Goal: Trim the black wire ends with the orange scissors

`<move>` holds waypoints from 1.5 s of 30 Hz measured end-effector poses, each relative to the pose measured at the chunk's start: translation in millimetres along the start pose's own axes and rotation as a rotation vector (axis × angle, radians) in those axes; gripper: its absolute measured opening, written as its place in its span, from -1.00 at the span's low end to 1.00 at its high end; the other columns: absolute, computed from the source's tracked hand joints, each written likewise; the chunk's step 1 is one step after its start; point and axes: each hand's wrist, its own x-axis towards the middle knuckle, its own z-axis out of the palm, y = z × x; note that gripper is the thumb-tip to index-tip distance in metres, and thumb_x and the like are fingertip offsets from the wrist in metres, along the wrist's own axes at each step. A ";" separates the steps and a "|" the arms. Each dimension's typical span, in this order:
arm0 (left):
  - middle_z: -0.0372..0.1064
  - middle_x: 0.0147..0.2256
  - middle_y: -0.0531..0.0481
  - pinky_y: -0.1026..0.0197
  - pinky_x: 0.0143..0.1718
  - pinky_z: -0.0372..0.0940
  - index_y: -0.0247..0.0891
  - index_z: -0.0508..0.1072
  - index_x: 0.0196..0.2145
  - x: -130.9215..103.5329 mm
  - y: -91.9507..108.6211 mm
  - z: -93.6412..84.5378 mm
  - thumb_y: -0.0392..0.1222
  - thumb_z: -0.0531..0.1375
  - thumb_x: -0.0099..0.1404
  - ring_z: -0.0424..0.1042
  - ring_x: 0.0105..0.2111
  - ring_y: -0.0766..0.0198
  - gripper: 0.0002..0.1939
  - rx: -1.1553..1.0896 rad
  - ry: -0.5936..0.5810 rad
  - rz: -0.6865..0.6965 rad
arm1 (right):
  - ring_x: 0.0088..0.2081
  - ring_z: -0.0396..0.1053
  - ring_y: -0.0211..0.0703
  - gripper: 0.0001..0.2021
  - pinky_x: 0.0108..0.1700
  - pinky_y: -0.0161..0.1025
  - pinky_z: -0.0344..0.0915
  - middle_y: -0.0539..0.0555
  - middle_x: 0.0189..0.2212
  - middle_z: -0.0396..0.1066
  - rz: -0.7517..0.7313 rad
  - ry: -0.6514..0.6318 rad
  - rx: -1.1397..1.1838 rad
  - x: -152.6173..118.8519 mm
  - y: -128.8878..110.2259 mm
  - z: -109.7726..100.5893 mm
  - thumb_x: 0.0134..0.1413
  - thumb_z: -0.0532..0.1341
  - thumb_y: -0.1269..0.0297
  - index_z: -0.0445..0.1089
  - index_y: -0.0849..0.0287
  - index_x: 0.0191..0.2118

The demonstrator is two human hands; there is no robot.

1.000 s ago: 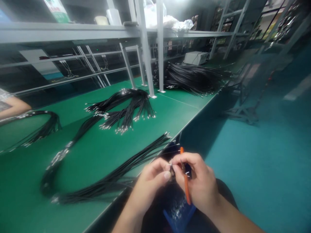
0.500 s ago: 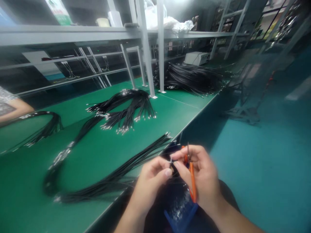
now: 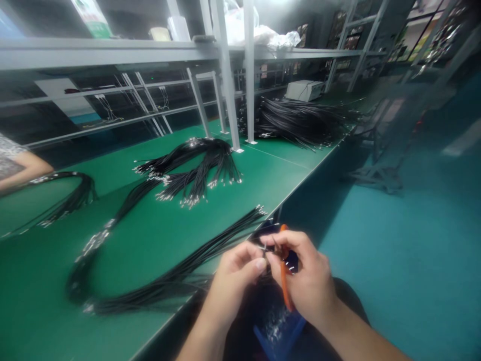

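Observation:
Just past the table's front edge, my left hand [image 3: 240, 265] pinches the end of a black cable [image 3: 265, 247] between thumb and fingers. A small pale tip shows at that end. Close against it on the right, my right hand [image 3: 306, 271] is closed around orange-handled cutters [image 3: 286, 288], their dark jaws pointing toward the cable end. Whether the jaws touch the cable I cannot tell. A long bundle of black cables [image 3: 180, 271] runs along the green table [image 3: 150, 240] toward my hands, its silvery ends near the edge.
Below my hands is a blue tray [image 3: 280, 346] with small pale scraps. More black cables [image 3: 199, 170] lie mid-table, and a large pile of cables [image 3: 296, 123] sits behind the shelf posts [image 3: 227, 85]. At the far left rests another person's arm [image 3: 30, 168].
My right hand has turned and moved slightly left, bringing the jaws of the cutters from pointing up to beside the cable end. My left hand has barely moved.

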 end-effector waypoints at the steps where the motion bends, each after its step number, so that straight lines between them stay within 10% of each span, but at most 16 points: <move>1: 0.20 -0.56 0.11 0.37 -0.50 0.05 -0.31 0.33 -0.49 0.0 0.3 0.8 -0.20 0.26 0.16 0.10 -0.53 0.42 -0.81 0.002 -0.001 0.001 | -0.39 0.43 -0.22 -0.71 -0.35 -0.32 0.38 0.00 -0.36 0.46 -0.043 0.003 -0.034 0.4 0.4 0.1 -0.03 0.28 0.46 0.31 0.06 -0.17; 8: 0.24 -0.52 0.09 0.37 -0.51 0.05 -0.31 0.38 -0.46 -1.7 -0.9 4.7 -0.19 0.25 0.17 0.12 -0.53 0.42 -0.85 0.037 0.048 0.031 | -0.35 0.45 -0.12 -0.65 -0.32 -0.23 0.38 0.00 -0.42 0.44 -0.284 0.062 -0.132 -7.2 6.9 3.1 -0.06 0.27 0.52 0.27 0.07 -0.13; 20: 0.16 -0.59 0.13 0.35 -0.51 0.06 -0.30 0.33 -0.54 -1.4 2.8 8.2 -0.15 0.25 0.17 0.10 -0.55 0.41 -0.77 0.179 0.117 0.057 | -0.34 0.43 -0.25 -0.79 -0.28 -0.32 0.37 -0.07 -0.39 0.45 0.474 0.036 0.372 9.3 -11.2 2.2 -0.03 0.28 0.39 0.27 0.03 -0.27; 45: 0.15 -0.59 0.12 0.35 -0.51 0.05 -0.31 0.34 -0.54 -0.6 -1.6 6.4 -0.15 0.27 0.15 0.09 -0.55 0.41 -0.77 0.121 0.084 0.055 | -0.37 0.45 -0.20 -0.78 -0.33 -0.29 0.40 -0.02 -0.39 0.48 0.520 0.008 0.419 11.3 -11.0 -1.4 -0.06 0.29 0.37 0.27 0.07 -0.27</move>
